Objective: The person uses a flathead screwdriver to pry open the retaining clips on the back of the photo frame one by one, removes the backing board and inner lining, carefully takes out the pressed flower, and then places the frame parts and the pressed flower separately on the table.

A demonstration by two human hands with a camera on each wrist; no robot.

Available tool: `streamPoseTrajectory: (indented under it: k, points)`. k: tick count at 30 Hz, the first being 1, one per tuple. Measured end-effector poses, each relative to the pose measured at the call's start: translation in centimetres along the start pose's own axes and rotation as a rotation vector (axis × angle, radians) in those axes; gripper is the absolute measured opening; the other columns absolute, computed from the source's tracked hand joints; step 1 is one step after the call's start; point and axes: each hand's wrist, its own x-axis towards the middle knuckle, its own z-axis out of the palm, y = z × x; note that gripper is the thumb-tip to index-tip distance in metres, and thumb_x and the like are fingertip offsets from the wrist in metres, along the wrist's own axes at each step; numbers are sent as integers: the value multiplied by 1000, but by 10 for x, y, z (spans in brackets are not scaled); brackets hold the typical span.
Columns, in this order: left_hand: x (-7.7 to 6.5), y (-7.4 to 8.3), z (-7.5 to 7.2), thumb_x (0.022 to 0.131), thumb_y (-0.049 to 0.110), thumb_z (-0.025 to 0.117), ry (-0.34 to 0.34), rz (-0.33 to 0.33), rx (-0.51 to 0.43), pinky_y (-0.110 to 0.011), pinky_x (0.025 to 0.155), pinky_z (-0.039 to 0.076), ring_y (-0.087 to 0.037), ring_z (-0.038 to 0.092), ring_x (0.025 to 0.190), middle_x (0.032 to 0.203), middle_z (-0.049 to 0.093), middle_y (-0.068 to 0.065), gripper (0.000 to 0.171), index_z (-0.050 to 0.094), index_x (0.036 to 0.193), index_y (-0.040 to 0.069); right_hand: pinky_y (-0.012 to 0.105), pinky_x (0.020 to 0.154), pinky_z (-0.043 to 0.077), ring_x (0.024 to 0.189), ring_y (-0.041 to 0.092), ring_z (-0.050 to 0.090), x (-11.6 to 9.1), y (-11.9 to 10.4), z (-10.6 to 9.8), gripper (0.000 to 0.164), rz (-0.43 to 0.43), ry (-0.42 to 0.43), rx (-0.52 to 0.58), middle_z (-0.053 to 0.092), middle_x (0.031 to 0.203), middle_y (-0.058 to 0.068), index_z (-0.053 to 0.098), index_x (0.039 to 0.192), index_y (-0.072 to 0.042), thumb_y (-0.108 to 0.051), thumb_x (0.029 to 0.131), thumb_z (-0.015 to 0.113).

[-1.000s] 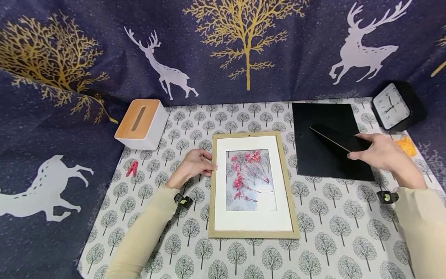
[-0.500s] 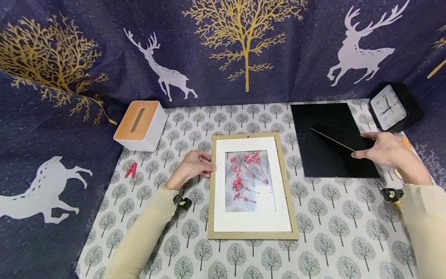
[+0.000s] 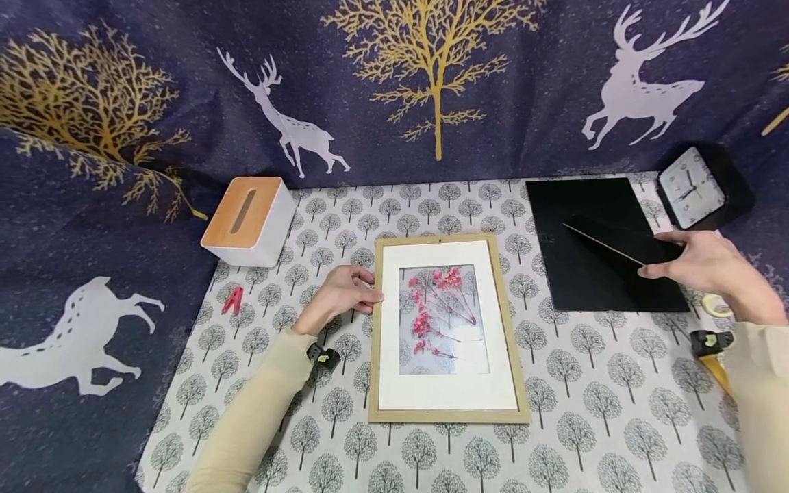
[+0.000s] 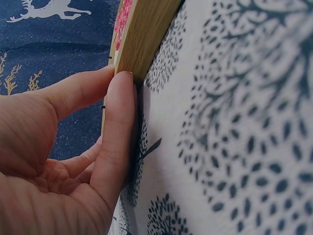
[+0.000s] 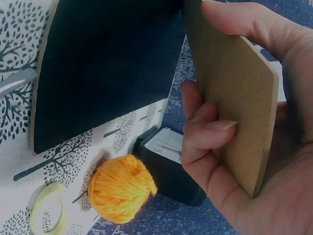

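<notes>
A light wooden picture frame with a white mat lies on the table, red pressed flowers showing in its window. My left hand pinches its left edge between thumb and a finger. To the right is a black backing board with a hinged stand leg tilted up from it. My right hand grips that leg; in the right wrist view its bare brown side faces the camera, with fingers curled around it. The backing board's lower edge stands off the cloth in that view.
A black clock stands at the back right, near an orange yarn ball and a pale yellow tape roll. A yellow strip-like thing shows beside my right sleeve. Left are a tissue box and a red letter A.
My right hand has shifted to the right, carrying the backing board along by its stand leg. The tape roll has come into sight beside the wrist. The left hand and frame have stayed put.
</notes>
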Motion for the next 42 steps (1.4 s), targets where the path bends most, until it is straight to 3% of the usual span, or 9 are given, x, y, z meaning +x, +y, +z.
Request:
streamPoseTrajectory:
  k: [11,17,20,25,30,35,42]
  points:
    - [1,0,0,91,0,85,1,-13,22,-28,70,70,-15,74,69,96,72,-9,48,62,133,-1,86,109,35,137,74,31,4,16,7,98,-21,21,-2,27,156,55,37,160,6,-43,90,84]
    - [2,0,0,91,1,85,-4,-11,25,-28,70,70,-15,74,69,96,72,-10,48,62,133,-2,79,100,46,121,69,50,4,19,18,95,-66,40,-36,52,136,53,39,153,11,-40,88,86]
    - [1,1,0,91,1,85,-3,-16,24,-28,70,70,-15,74,69,96,73,-10,48,62,133,-1,76,95,49,115,68,55,4,20,23,95,-78,31,-33,55,130,51,37,151,14,-38,88,86]
    - [2,1,0,91,1,85,1,-25,30,-28,71,70,-16,75,69,96,73,-10,47,62,132,0,78,101,47,127,71,47,5,18,27,97,-79,29,-26,46,145,52,37,152,15,-37,87,88]
    - [2,0,0,90,2,86,-1,-26,36,-29,73,71,-16,75,70,97,73,-10,48,62,132,0,83,99,44,133,71,38,3,15,30,98,-60,27,-52,44,145,51,36,152,15,-40,88,88]
    - [-1,1,0,90,3,86,-1,-22,44,-29,74,71,-16,75,70,99,74,-11,52,62,136,2,91,107,34,137,73,26,1,13,32,105,-45,-8,-78,31,146,56,31,155,15,-45,90,87]
    - [-4,4,1,91,2,84,-9,26,104,-30,74,71,-17,75,70,99,73,-12,63,55,147,5,89,112,32,135,74,26,-1,10,32,105,-27,-13,-106,28,144,59,31,153,19,-46,90,86]
